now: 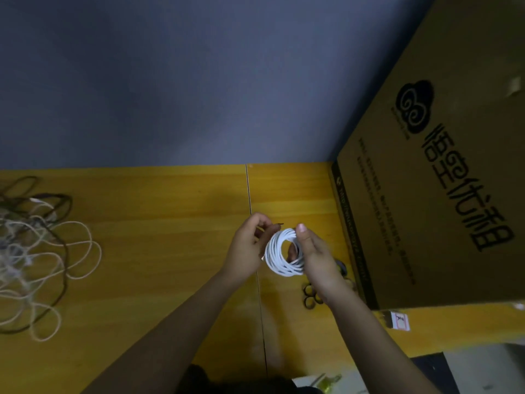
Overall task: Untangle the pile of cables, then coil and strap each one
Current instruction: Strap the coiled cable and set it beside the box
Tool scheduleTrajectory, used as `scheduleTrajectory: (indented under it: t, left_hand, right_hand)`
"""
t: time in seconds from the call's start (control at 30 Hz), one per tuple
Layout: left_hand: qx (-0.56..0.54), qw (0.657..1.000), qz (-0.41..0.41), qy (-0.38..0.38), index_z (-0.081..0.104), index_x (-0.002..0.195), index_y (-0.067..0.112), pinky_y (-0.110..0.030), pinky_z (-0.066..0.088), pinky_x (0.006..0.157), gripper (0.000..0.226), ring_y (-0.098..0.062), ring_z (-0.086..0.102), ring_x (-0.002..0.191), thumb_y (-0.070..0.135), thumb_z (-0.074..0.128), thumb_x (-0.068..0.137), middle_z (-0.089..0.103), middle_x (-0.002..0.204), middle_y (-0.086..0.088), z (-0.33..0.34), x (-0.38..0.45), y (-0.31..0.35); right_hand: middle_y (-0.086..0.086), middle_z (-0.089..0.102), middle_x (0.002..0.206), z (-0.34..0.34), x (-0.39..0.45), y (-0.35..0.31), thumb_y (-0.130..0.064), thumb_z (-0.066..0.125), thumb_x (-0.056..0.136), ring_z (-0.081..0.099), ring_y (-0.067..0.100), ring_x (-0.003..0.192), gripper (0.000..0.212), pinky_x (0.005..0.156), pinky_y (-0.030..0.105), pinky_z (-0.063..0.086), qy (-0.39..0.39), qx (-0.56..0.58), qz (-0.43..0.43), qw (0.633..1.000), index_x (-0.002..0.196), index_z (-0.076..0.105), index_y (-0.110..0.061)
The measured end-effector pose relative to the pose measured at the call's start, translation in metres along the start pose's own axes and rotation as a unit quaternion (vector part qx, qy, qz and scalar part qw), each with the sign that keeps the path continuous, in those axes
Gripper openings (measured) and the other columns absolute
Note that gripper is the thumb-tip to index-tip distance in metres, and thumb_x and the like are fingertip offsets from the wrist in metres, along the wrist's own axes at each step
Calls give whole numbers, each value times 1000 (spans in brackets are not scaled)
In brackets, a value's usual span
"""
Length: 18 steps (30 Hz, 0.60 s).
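Right hand [312,251] around white cable coil [281,253], left hand [250,245] pinching beside it.

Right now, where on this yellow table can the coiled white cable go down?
Bare yellow table lies between the tangled cable pile and the hands. Crowded: small dark rings beside the cardboard box.

White coil [284,253]: 1 white cable wound into a tight round bundle of several loops, open in the middle, held upright above the tabletop between both hands.
Dark strap [279,224]: thin dark end poking out just above the coil, by the left hand's fingertips; too small to tell more.
Cable pile [37,260]: tangled cream and dark brown cables in loose loops, lying flat on the tabletop well apart, far left of the hands.
Dark rings [311,297]: a few small dark loops on the tabletop just under the right wrist.
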<state>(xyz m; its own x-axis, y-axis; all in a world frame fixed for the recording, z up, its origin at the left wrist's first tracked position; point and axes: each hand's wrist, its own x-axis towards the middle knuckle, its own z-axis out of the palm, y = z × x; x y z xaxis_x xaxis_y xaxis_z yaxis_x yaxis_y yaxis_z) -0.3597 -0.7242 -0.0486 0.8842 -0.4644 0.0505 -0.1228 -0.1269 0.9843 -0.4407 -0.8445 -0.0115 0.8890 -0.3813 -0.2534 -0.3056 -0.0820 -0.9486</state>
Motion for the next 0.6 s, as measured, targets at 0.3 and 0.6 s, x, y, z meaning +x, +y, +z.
scheduleTrajectory:
  t: [0.3, 0.6]
  left_hand:
    - [-65, 997, -47, 13, 49, 82, 17, -18, 43, 45, 15, 0, 50, 49, 13, 59, 93, 57, 72, 2, -37, 15, 42]
    - [-19, 998, -53, 2, 49, 86, 25, -26, 53, 62, 14, -12, 61, 72, 19, 57, 95, 58, 101, -3, -51, 23, 65]
  right_hand:
    - [-8, 50, 52, 11, -3, -30, -44, 40, 99, 45, 8, 48, 43, 49, 17, 36, -73, -42, -25, 996, 67, 52, -18]
    - [-7, 50, 52, 18, -1, -44, -38, 40, 101, 44, 7, 47, 38, 48, 20, 35, -77, -39, -55, 995, 69, 55, -24]
